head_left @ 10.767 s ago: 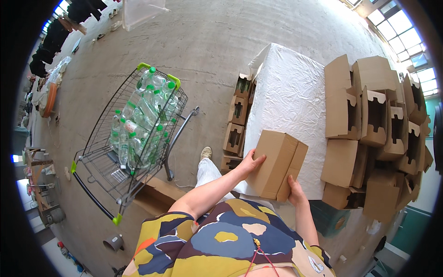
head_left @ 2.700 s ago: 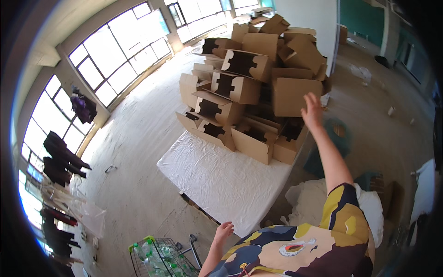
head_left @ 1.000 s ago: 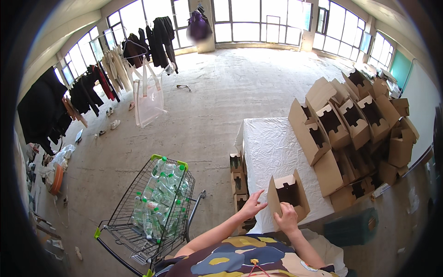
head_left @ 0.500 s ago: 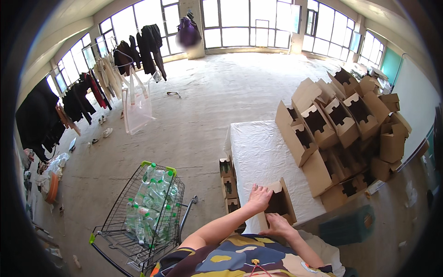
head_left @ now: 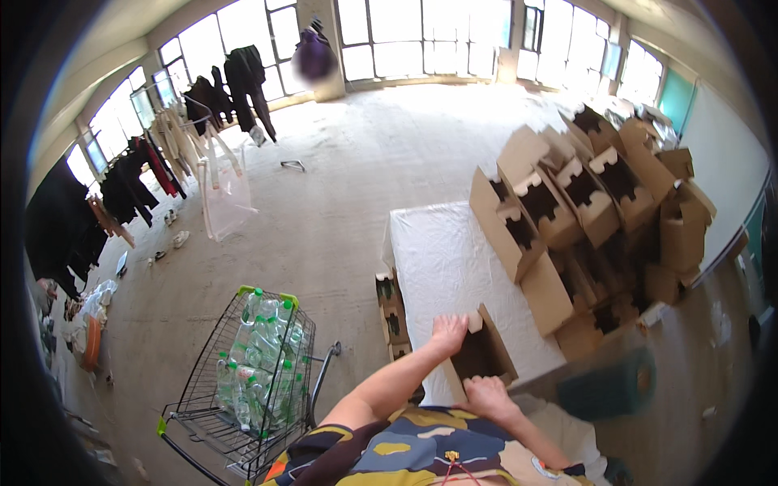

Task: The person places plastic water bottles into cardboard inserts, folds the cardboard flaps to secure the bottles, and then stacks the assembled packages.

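A brown cardboard box (head_left: 504, 356) with its top open and a dark inside rests on the near end of the white-covered table (head_left: 433, 251), close to my body. My left hand (head_left: 450, 334) is closed over the box's left far edge, beside a small pale flap. Curled at the near edge is my right hand (head_left: 489, 397), its fingers bent over the cardboard. The fingertips of both hands are partly hidden.
Several open cardboard boxes (head_left: 583, 190) are piled on the table's right side. More boxes (head_left: 391, 312) stand along its left side. Further left is a wire shopping cart (head_left: 212, 381) full of green-capped plastic bottles (head_left: 263, 340). A dark green bin (head_left: 608, 385) stands at right.
My right hand has gone from spread fingers to a curled grip at the box's near edge. The left hand has closed on its edge. More of the box's inside shows, and the view has shifted slightly.
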Available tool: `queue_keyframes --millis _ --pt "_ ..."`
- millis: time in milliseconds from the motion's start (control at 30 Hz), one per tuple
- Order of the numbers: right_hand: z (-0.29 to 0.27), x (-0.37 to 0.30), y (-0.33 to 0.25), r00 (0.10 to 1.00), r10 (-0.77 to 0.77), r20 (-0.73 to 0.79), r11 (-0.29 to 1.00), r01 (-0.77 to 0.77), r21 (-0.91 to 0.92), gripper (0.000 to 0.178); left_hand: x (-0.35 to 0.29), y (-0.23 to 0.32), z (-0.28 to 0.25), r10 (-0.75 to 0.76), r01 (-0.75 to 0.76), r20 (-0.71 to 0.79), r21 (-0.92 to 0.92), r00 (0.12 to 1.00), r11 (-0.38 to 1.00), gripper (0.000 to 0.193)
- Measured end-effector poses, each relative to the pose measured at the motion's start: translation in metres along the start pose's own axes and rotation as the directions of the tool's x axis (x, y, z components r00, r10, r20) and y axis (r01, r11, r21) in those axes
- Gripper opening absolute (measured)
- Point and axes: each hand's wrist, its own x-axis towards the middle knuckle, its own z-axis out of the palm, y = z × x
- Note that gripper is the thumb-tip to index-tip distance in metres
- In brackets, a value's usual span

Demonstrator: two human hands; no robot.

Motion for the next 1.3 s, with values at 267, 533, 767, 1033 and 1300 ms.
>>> queue_keyframes --millis 267,533,767,1033,1300 --pt "0.007 -0.018 0.014 0.941 0.245 -0.233 0.962 -0.206 0.178 0.029 0.001 -0.008 -0.013 -0.034 0.051 0.133 -0.126 0.991 0.991 0.027" --pt "0.018 -0.019 0.033 0.824 0.358 -0.439 0.928 -0.262 0.264 0.023 0.008 -0.033 -0.027 -0.116 0.13 0.063 -0.32 0.991 0.939 0.03" --pt "0.02 0.002 0.033 0.823 0.361 -0.438 0.869 -0.127 0.478 0.032 0.021 -0.049 -0.028 -0.145 0.063 -0.129 -0.495 0.981 0.867 0.029" --pt "0.028 0.039 0.047 0.894 0.265 -0.361 0.948 -0.173 0.268 0.034 -0.011 -0.061 -0.027 -0.29 -0.074 -0.467 -0.618 0.835 0.783 0.045" --pt "-0.006 0.029 0.029 0.937 0.207 -0.282 0.924 -0.093 0.371 0.035 -0.155 -0.159 0.021 -0.627 0.226 -0.343 -0.726 0.699 0.65 0.045"
